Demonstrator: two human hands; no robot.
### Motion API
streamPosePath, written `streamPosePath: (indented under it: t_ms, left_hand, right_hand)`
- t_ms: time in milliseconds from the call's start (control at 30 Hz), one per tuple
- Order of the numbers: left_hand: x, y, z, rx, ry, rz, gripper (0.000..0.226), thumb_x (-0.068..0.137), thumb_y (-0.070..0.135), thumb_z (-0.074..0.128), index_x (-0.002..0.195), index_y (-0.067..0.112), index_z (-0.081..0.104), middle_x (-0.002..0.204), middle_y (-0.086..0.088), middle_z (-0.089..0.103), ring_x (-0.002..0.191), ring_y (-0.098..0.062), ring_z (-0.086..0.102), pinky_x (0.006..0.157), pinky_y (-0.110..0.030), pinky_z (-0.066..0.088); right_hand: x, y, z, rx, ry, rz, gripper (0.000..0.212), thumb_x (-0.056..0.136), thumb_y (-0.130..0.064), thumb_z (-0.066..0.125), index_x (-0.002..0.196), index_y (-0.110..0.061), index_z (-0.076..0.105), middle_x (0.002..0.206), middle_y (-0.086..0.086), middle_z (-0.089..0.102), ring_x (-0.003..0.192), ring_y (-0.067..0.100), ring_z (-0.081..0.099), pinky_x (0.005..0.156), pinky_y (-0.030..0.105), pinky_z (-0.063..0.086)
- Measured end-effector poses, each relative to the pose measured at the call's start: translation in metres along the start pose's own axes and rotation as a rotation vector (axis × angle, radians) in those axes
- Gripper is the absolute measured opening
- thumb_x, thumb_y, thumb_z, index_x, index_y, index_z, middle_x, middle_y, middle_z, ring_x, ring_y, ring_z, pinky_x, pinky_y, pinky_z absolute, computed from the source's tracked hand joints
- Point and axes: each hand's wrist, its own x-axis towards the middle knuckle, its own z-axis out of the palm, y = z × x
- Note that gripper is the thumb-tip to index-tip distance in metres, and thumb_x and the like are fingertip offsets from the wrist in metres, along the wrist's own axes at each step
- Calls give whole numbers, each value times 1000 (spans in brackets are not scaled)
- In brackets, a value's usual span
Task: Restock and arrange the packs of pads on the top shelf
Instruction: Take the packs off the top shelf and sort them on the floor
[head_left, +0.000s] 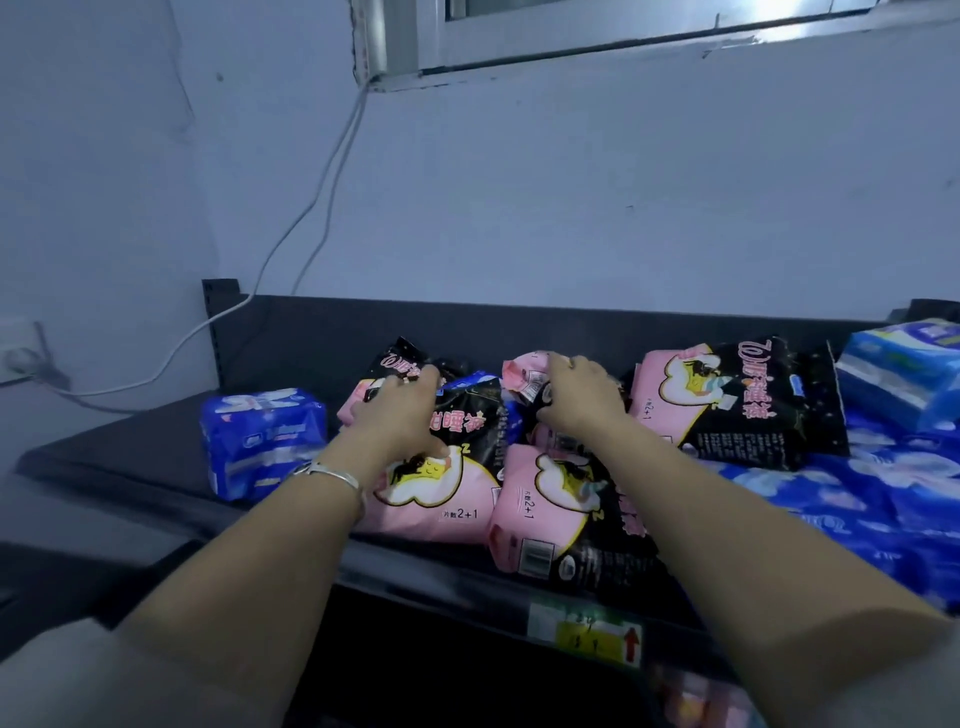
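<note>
Several pink-and-black packs of pads lie jumbled on the dark top shelf (130, 457). My left hand (400, 415), with a silver bracelet at the wrist, grips a pink-and-black pack (441, 499) at the front left of the pile. My right hand (576, 400) grips another pink-and-black pack (524, 374) further back in the middle. One more such pack (566, 519) lies at the shelf's front edge under my right forearm, and a larger one (743, 405) rests flat to the right. A blue pack (260, 436) stands alone at the left.
Blue packs (893, 499) fill the right end of the shelf, with a stack of lighter blue ones (904, 374) behind them. A yellow price label (592, 639) is fixed to the shelf's front rail. White cables (311, 208) run down the wall to a socket (21, 358).
</note>
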Motion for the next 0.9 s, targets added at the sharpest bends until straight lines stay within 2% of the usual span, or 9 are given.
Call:
streamPosePath:
  t_ms: [67, 133, 267, 433, 533, 667, 700, 800, 900]
  left_hand:
    - [3, -1, 4, 4, 13, -19, 86, 70, 34, 81, 134, 23, 25, 119, -4, 55, 127, -27, 32, 84, -47, 37]
    - [7, -1, 4, 34, -6, -39, 97, 72, 35, 79, 146, 30, 16, 130, 0, 53, 133, -27, 26, 90, -51, 37]
    - [7, 4, 2, 156, -50, -62, 63, 76, 40, 75, 129, 23, 44, 130, 2, 47, 129, -25, 28, 90, -52, 38]
    - [-9, -3, 1, 146, 37, -44, 60, 79, 42, 71, 128, 23, 43, 134, 2, 41, 131, -25, 25, 92, -55, 37]
    - [-25, -13, -11, 80, 205, -114, 57, 78, 48, 69, 123, 23, 44, 134, 2, 45, 130, -25, 30, 96, -53, 35]
    - [-64, -34, -44, 65, 517, -221, 48, 73, 57, 67, 93, 20, 43, 105, -1, 61, 112, -24, 51, 101, -52, 25]
    - [-77, -40, -53, 36, 544, -217, 49, 71, 57, 67, 92, 20, 42, 101, -2, 62, 109, -25, 54, 99, -48, 28]
    - [-123, -64, -74, -94, 514, -222, 51, 72, 53, 68, 99, 18, 42, 103, -5, 63, 101, -30, 59, 76, -36, 36]
    - [-168, -95, -83, -157, 468, -267, 57, 71, 54, 67, 110, 20, 43, 105, -6, 63, 99, -33, 59, 70, -34, 38]
  right_hand:
    - [6, 4, 9, -41, -44, 29, 88, 83, -29, 70, 149, -12, 15, 147, 21, 31, 137, 39, 27, 108, 46, 30]
    - [9, 7, 15, -131, -27, 48, 86, 85, -26, 67, 149, -12, 12, 146, 21, 33, 134, 39, 32, 105, 46, 33]
    - [11, 11, 19, -277, 115, 18, 50, 90, -16, 58, 136, -7, 40, 135, 14, 44, 124, 34, 40, 98, 44, 38]
    - [5, 4, 3, -164, 193, -6, 42, 88, -1, 53, 129, -6, 45, 129, 13, 44, 122, 34, 39, 86, 43, 43]
    - [-5, -13, -14, -118, 273, -46, 45, 88, -2, 54, 132, -7, 43, 131, 13, 43, 123, 35, 37, 83, 43, 42]
    - [-35, -53, -39, -76, 383, -117, 44, 89, -13, 57, 131, -10, 44, 129, 12, 46, 120, 35, 42, 85, 43, 42]
    - [-46, -65, -46, -66, 402, -142, 42, 90, -16, 57, 130, -10, 45, 128, 13, 47, 119, 35, 43, 85, 43, 42]
    - [-86, -109, -61, 20, 405, -211, 39, 90, -22, 55, 126, -10, 49, 124, 13, 49, 117, 35, 43, 82, 41, 43]
    - [-128, -154, -68, 168, 348, -243, 37, 86, -26, 55, 119, -10, 55, 118, 13, 53, 114, 34, 46, 78, 37, 43]
